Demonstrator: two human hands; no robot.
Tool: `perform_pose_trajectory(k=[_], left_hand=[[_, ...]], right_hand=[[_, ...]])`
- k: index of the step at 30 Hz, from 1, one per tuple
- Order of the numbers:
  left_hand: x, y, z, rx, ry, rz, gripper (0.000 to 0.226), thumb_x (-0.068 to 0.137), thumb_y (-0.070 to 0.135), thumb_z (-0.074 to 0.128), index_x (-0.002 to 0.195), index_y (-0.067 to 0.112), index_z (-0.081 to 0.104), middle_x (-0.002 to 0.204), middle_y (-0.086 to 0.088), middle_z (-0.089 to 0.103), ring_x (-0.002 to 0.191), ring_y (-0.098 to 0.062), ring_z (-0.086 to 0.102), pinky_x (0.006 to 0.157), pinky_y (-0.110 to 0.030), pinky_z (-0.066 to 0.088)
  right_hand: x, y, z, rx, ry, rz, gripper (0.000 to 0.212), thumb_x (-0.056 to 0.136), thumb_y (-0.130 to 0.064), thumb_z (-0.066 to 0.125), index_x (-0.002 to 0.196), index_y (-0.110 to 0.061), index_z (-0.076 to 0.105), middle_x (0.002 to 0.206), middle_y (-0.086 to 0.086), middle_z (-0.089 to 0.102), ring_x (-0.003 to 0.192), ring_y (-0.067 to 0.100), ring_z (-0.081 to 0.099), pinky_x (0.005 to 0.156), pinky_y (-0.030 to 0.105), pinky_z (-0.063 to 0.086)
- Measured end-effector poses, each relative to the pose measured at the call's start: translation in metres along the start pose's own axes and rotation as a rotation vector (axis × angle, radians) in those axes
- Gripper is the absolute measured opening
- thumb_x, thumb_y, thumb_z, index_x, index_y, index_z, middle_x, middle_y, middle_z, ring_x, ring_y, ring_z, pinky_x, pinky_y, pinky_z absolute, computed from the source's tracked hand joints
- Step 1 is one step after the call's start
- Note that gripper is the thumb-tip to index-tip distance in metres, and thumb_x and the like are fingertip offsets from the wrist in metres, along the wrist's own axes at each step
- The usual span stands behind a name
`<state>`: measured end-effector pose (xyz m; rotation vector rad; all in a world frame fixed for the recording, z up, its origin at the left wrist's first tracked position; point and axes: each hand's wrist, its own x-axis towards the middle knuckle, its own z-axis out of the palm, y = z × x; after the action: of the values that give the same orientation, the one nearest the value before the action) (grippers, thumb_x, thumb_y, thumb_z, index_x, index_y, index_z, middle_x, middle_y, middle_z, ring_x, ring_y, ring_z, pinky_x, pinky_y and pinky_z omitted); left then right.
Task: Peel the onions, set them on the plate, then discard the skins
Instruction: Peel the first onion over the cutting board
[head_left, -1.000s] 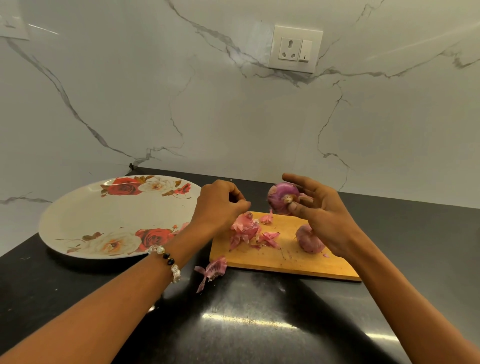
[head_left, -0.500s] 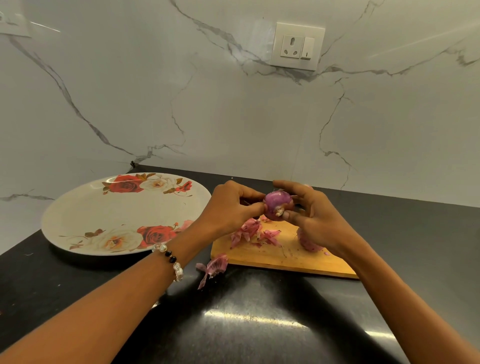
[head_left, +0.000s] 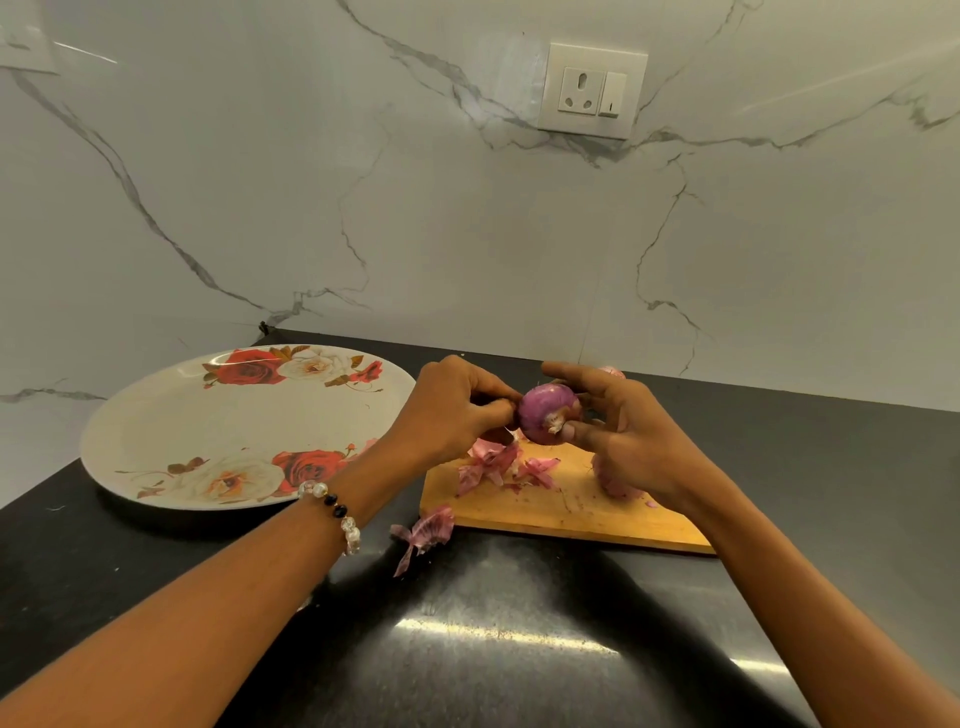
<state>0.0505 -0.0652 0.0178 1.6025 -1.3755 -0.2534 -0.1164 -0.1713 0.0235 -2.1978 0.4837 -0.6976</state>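
The right hand (head_left: 621, 441) holds a purple onion (head_left: 548, 420) above the far edge of the wooden cutting board (head_left: 566, 512), thumb under the bulb near its pale root end and fingers curved over the top and far side. The left hand (head_left: 457, 410) meets it from the other side, its curled fingertips pinching at the onion's left flank; whether a strip of skin sits between them cannot be told, as the knuckles hide the contact. A beaded bracelet (head_left: 335, 512) circles the left wrist. Directly below the hands, loose pink skins (head_left: 498, 467) lie piled on the left half of the cutting board, and a second onion (head_left: 613, 480) rests on the board's right half, largely hidden behind the right hand. One more scrap of skin (head_left: 423, 532) lies off the board, on the black counter (head_left: 493, 649) just beside the board's near left corner. A small pink shape (head_left: 610, 371) shows past the right hand's fingers, beyond the board's far side; what it is cannot be told. To the left of the cutting board, close by it, sits a large white plate with rose patterns (head_left: 156, 431), with no onion on it. Behind the board rises a white marble wall (head_left: 363, 208), carrying a socket and switch plate (head_left: 592, 91) high above the board's right half.
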Motion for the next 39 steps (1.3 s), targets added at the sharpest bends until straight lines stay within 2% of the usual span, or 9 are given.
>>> perform_pose_trajectory(k=[7, 10, 13, 16, 21, 26, 31, 35, 39], left_hand=[[0.001, 0.001, 0.001, -0.062, 0.088, -0.050, 0.016, 0.088, 0.009, 0.066, 0.103, 0.008, 0.073, 0.086, -0.007, 0.073, 0.065, -0.013, 0.071, 0.068, -0.024, 0.059], [0.002, 0.000, 0.001, -0.079, 0.112, -0.072, 0.016, 0.088, 0.009, 0.066, 0.102, 0.007, 0.073, 0.085, -0.008, 0.073, 0.065, -0.014, 0.071, 0.069, -0.026, 0.060], [0.002, 0.000, 0.002, -0.081, 0.118, -0.084, 0.017, 0.088, 0.010, 0.067, 0.103, 0.008, 0.073, 0.086, -0.008, 0.073, 0.065, -0.015, 0.072, 0.071, -0.029, 0.060], [0.002, -0.001, 0.003, -0.089, 0.085, -0.108, 0.022, 0.086, 0.010, 0.069, 0.108, 0.010, 0.071, 0.090, -0.006, 0.073, 0.069, -0.014, 0.072, 0.072, -0.029, 0.060], [0.002, -0.001, 0.005, -0.045, 0.096, -0.069, 0.023, 0.086, 0.019, 0.070, 0.109, 0.017, 0.072, 0.098, 0.004, 0.073, 0.086, -0.006, 0.068, 0.081, -0.024, 0.057], [0.001, 0.010, 0.002, -0.339, 0.056, -0.145, 0.028, 0.086, 0.030, 0.065, 0.106, 0.012, 0.072, 0.094, -0.003, 0.073, 0.085, -0.016, 0.070, 0.078, -0.036, 0.059], [-0.003, 0.016, 0.004, -0.568, -0.067, -0.263, 0.026, 0.085, 0.024, 0.068, 0.103, 0.005, 0.071, 0.090, -0.013, 0.074, 0.081, -0.026, 0.072, 0.072, -0.035, 0.059], [-0.004, 0.015, 0.006, -0.630, -0.074, -0.328, 0.022, 0.084, 0.016, 0.070, 0.102, 0.004, 0.070, 0.091, -0.014, 0.073, 0.083, -0.028, 0.072, 0.073, -0.037, 0.060], [-0.004, 0.014, 0.006, -0.608, -0.067, -0.296, 0.023, 0.083, 0.012, 0.071, 0.104, 0.002, 0.069, 0.092, -0.014, 0.073, 0.083, -0.026, 0.072, 0.071, -0.035, 0.060]], right_hand=[[-0.001, 0.001, -0.004, 0.249, 0.009, 0.018, 0.058, 0.088, 0.012, 0.061, 0.131, -0.028, 0.055, 0.127, 0.001, 0.062, 0.118, 0.018, 0.061, 0.095, 0.032, 0.054], [-0.001, 0.001, -0.006, 0.493, 0.003, 0.052, 0.054, 0.088, 0.016, 0.054, 0.130, -0.018, 0.058, 0.122, 0.011, 0.065, 0.113, 0.025, 0.065, 0.087, 0.034, 0.057], [0.000, -0.001, -0.008, 0.789, 0.010, 0.103, 0.054, 0.080, 0.012, 0.055, 0.131, -0.006, 0.057, 0.117, 0.017, 0.065, 0.108, 0.029, 0.068, 0.086, 0.042, 0.058], [0.001, -0.002, -0.010, 0.895, 0.037, 0.137, 0.057, 0.074, 0.004, 0.058, 0.130, -0.006, 0.057, 0.123, 0.023, 0.060, 0.110, 0.034, 0.066, 0.087, 0.047, 0.058], [0.001, -0.002, -0.010, 0.878, 0.073, 0.164, 0.058, 0.072, 0.002, 0.064, 0.129, -0.006, 0.058, 0.124, 0.023, 0.061, 0.109, 0.036, 0.067, 0.088, 0.050, 0.056], [0.000, -0.004, -0.009, 0.837, 0.081, 0.181, 0.053, 0.067, 0.003, 0.067, 0.120, -0.002, 0.063, 0.123, 0.024, 0.061, 0.104, 0.036, 0.068, 0.078, 0.043, 0.061], [-0.002, -0.003, -0.005, 0.659, 0.058, 0.136, 0.048, 0.063, -0.002, 0.074, 0.111, -0.008, 0.068, 0.118, 0.020, 0.065, 0.107, 0.034, 0.067, 0.080, 0.038, 0.061], [-0.003, -0.003, 0.000, 0.473, 0.062, 0.072, 0.050, 0.060, -0.012, 0.079, 0.108, -0.019, 0.069, 0.113, 0.010, 0.069, 0.109, 0.030, 0.066, 0.089, 0.041, 0.058], [-0.003, -0.005, 0.001, 0.369, 0.070, 0.038, 0.048, 0.060, -0.016, 0.079, 0.105, -0.027, 0.068, 0.112, 0.004, 0.069, 0.110, 0.026, 0.065, 0.091, 0.039, 0.057]])
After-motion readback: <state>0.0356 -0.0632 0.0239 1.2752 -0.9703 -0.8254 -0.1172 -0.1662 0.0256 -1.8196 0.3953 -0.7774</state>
